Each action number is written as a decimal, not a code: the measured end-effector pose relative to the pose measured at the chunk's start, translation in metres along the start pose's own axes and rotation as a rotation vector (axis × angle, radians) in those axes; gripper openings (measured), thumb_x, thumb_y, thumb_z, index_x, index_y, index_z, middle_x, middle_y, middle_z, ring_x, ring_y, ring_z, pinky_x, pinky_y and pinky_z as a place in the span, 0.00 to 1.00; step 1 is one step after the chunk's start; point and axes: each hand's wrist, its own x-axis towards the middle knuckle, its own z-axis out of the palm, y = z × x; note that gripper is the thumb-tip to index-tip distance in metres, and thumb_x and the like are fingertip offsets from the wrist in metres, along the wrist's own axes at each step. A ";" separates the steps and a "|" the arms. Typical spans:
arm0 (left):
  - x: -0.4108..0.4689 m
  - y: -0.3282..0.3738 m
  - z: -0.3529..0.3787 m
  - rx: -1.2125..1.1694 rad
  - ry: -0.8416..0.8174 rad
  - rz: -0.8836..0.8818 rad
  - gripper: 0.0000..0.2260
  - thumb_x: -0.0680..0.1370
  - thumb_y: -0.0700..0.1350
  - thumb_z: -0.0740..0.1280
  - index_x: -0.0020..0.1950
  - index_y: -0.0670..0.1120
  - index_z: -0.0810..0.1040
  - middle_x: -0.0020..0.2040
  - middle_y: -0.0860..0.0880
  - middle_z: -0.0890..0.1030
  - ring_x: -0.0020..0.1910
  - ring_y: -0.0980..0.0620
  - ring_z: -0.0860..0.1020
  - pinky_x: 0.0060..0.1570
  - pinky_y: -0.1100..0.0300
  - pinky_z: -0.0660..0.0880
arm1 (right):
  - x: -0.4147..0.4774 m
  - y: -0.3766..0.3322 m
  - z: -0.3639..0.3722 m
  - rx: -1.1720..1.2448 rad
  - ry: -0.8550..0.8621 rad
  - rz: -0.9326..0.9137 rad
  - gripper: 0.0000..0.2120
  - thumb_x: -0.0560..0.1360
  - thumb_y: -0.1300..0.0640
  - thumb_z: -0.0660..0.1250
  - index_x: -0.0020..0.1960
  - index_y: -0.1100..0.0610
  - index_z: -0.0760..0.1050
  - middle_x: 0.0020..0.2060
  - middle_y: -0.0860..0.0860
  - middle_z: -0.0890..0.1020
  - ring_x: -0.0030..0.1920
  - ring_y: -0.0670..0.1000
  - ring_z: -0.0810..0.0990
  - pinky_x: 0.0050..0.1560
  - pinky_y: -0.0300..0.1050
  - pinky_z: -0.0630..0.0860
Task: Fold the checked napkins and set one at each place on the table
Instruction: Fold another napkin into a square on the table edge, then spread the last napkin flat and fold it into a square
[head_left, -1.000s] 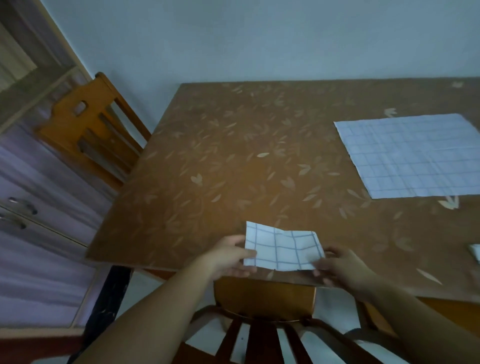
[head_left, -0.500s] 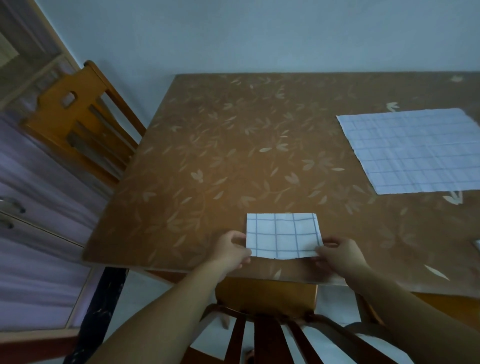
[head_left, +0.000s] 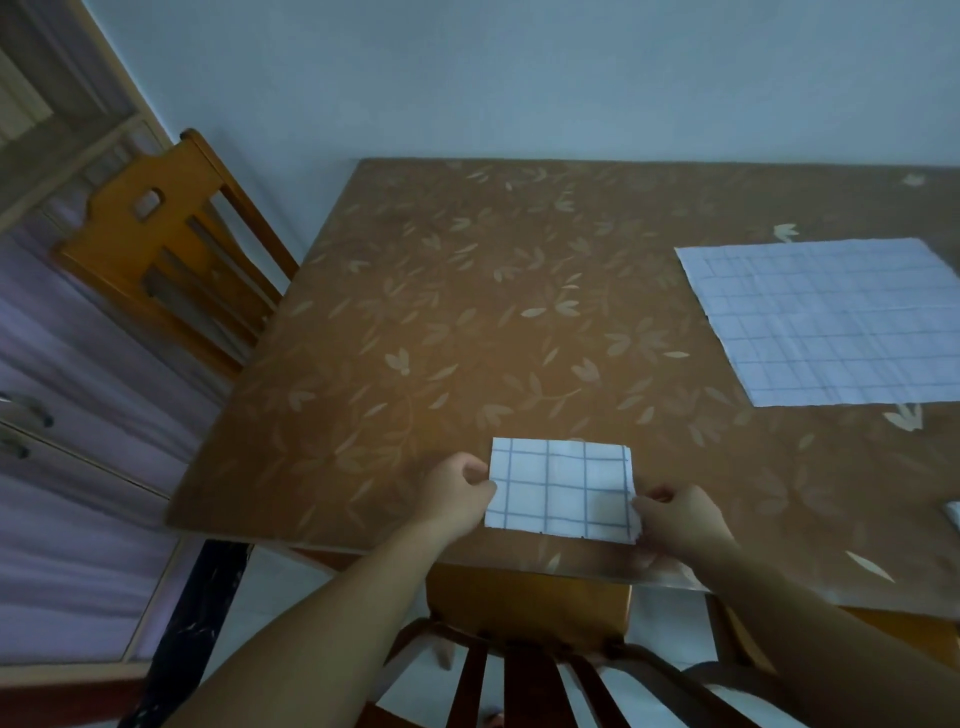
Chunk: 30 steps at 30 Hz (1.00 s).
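Folded checked napkin (head_left: 561, 491) lies flat on the table (head_left: 467, 312), close to the near edge. I read the left grip (head_left: 457, 493) as pinching the napkin's left edge, and the right grip (head_left: 680, 519) as pinching its near right corner.

Right of the folded napkin and further back, well apart: unfolded checked napkin (head_left: 826, 322), spread flat. Just nearer than the folded napkin: wooden chair (head_left: 524, 603), pushed under the table edge. Far left of it: side chair (head_left: 166, 249).
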 end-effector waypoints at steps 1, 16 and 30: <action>0.001 0.006 -0.002 0.019 0.004 0.031 0.11 0.78 0.47 0.67 0.60 0.49 0.76 0.57 0.50 0.78 0.53 0.52 0.76 0.49 0.59 0.72 | -0.003 -0.003 -0.006 -0.019 0.006 -0.019 0.11 0.73 0.53 0.68 0.51 0.58 0.78 0.40 0.54 0.83 0.40 0.53 0.82 0.38 0.48 0.81; -0.020 0.179 0.010 0.266 0.051 0.533 0.21 0.76 0.43 0.67 0.69 0.49 0.74 0.67 0.50 0.73 0.64 0.51 0.73 0.55 0.70 0.62 | -0.024 -0.043 -0.166 -0.192 0.256 -0.324 0.23 0.76 0.47 0.66 0.68 0.53 0.69 0.64 0.53 0.75 0.46 0.47 0.77 0.41 0.40 0.76; -0.071 0.283 0.165 0.368 0.038 0.492 0.24 0.79 0.49 0.63 0.75 0.52 0.66 0.76 0.50 0.62 0.75 0.46 0.60 0.72 0.53 0.59 | 0.018 0.081 -0.322 -0.411 0.146 -0.357 0.36 0.73 0.42 0.65 0.76 0.55 0.59 0.74 0.53 0.64 0.70 0.56 0.69 0.67 0.54 0.70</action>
